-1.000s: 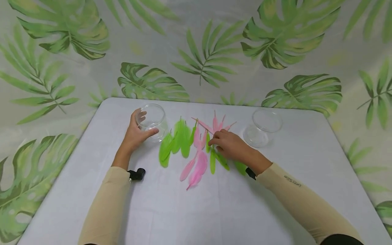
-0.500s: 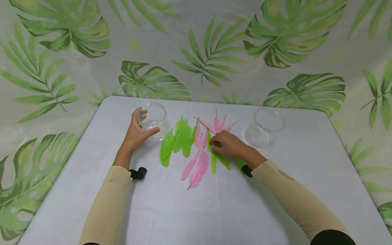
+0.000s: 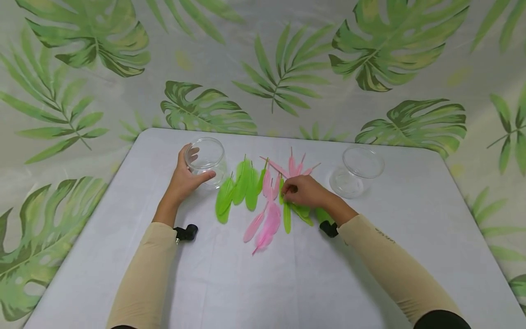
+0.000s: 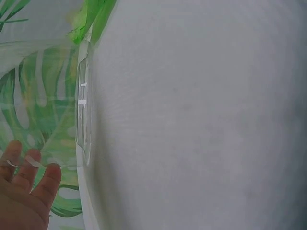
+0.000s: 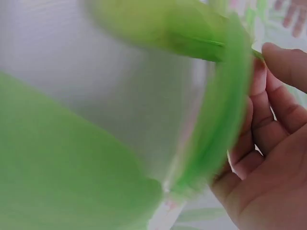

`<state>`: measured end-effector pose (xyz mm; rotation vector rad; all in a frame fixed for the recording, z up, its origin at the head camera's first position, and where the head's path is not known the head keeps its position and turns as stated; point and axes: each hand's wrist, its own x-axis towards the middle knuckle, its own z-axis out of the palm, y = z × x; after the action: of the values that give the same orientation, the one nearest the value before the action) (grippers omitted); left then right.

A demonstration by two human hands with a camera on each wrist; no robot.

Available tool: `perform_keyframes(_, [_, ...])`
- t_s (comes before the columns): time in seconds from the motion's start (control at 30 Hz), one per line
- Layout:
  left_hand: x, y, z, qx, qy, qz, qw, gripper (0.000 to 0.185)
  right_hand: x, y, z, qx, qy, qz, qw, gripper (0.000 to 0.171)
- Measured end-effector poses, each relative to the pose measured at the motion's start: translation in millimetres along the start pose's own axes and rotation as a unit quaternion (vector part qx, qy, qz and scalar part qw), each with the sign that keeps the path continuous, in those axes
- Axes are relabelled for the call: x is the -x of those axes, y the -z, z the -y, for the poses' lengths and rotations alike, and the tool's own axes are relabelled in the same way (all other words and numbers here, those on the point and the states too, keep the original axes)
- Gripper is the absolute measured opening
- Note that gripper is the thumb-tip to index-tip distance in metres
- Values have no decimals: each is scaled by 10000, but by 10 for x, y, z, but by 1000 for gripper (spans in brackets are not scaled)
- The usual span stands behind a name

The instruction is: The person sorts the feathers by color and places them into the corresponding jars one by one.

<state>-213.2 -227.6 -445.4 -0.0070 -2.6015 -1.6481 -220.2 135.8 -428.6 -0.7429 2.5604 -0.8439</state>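
Nearest the camera, two beige sleeves are reaching forward over the pale worktop [image 3: 263, 283], each wrist carrying a small black camera. Further out, the right hand [image 3: 306, 192] is resting on the scatter of feathers at the middle of the worktop, its fingers [image 5: 268, 120] curling down and pinching a narrow green feather [image 3: 286, 214]. That feather is lying directly under the fingertips, with its long axis running toward and away from the person and its quill end beneath the hand; the right hand is plainly the nearer one to it. Just left of it, pink feathers [image 3: 267, 224] are fanning toward the person, and a cluster of broader green feathers [image 3: 240, 189] is lying between the two hands. At the same depth on the left, the left hand [image 3: 185, 180] is wrapping thumb and fingers around an upright clear jar [image 3: 205, 160], steadying it on the worktop. Well apart to the right, a second clear jar [image 3: 357, 171] is standing untouched. Behind everything, a leaf-print backdrop [image 3: 287, 68] is hanging.
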Motion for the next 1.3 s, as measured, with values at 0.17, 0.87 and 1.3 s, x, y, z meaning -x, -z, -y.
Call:
perform_keyframes(0.17, [4, 0, -4, -36, 18, 7, 10000, 110, 38, 121, 52, -545, -73, -94, 9984, 17])
perform_keyframes(0.87, [5, -9, 47, 86, 45, 67, 9999, 111, 163, 474, 110, -2975, -437, -1278, 9451, 22])
perform_keyframes(1.3, [14, -3, 25, 127, 16, 37, 9999, 111, 23, 516, 355, -4246, -147, -2052, 8817, 10])
